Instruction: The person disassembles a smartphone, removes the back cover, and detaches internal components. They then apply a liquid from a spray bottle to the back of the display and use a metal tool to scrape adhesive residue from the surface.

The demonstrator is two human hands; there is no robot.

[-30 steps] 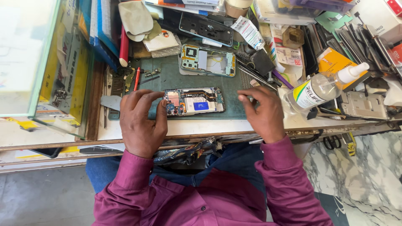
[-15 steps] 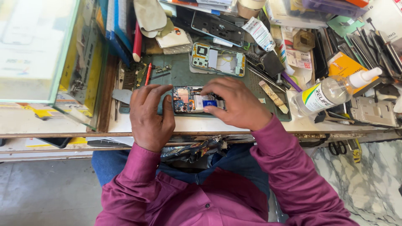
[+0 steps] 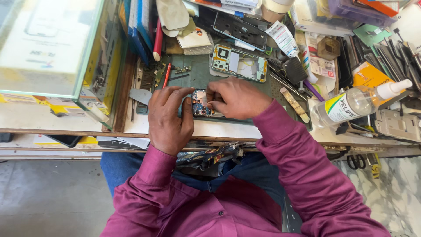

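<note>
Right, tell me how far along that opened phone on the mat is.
Done: the opened phone lies on the green mat with its board exposed, and a removed back frame sits apart behind it. In hand: the left hand steadies the phone's left end while the right hand works its fingers over the board. Left: the phone is not yet closed, and small parts lie loose.

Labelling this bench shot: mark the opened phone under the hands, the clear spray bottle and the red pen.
opened phone [image 3: 201, 105], head view, exposed circuit board
clear spray bottle [image 3: 351, 104], head view, labelled body
red pen [image 3: 166, 75], head view, mid barrel
</note>
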